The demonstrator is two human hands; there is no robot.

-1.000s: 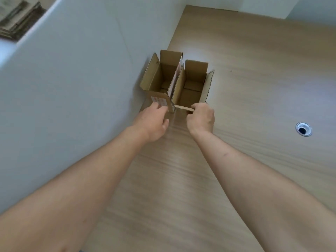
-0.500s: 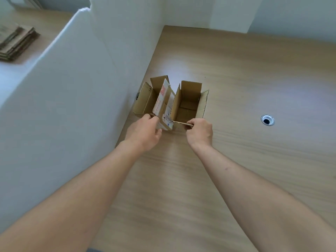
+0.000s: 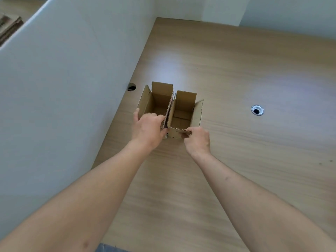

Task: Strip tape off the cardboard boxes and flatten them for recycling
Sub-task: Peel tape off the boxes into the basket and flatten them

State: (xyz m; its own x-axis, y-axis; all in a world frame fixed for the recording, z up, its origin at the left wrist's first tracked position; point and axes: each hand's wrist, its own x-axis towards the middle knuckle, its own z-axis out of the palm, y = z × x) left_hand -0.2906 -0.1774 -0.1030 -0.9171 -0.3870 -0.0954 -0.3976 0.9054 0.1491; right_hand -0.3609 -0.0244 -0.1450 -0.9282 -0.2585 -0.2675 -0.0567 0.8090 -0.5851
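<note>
Two small open cardboard boxes stand side by side on the wooden table [image 3: 236,160], close to the white partition. My left hand [image 3: 148,129] grips the near edge of the left box [image 3: 158,102], thumb on its left wall. My right hand [image 3: 198,140] pinches the near flap of the right box [image 3: 183,110]. All flaps stand up and both boxes are empty inside. No tape is plainly visible from here.
A white partition wall [image 3: 63,97] runs along the table's left edge, with a cable notch [image 3: 131,87] beside the boxes. A round metal grommet hole [image 3: 257,110] sits to the right. A stack of flattened cardboard [image 3: 9,26] lies beyond the partition, top left.
The left box, tilted toward the right box half a second ago, now stands upright. My left hand has shifted onto its near edge. My right hand keeps its hold on the right box's flap.
</note>
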